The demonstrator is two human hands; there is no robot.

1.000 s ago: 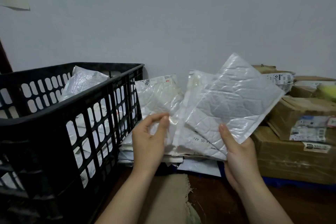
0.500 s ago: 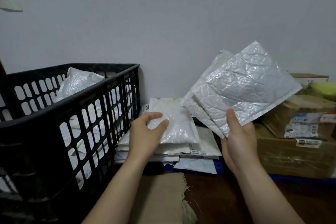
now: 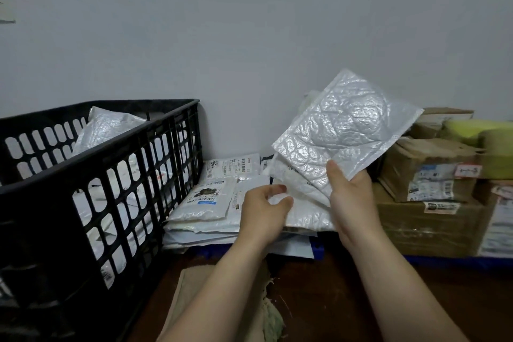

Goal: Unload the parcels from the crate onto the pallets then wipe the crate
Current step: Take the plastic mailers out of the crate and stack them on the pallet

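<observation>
The right hand (image 3: 352,197) grips raised padded envelopes (image 3: 347,130); the left hand (image 3: 262,207) pinches the lowest one's edge with curled fingers (image 3: 278,189), beside the black crate (image 3: 91,175).

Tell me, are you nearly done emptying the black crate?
Not yet. Done: a stack of mailers lies on the blue pallet beside the black crate. In hand: the right hand holds a fan of bubble mailers, and the left hand pinches the lowest one. Left: white parcels show inside the crate, so more unloading, then the wiping.
</observation>
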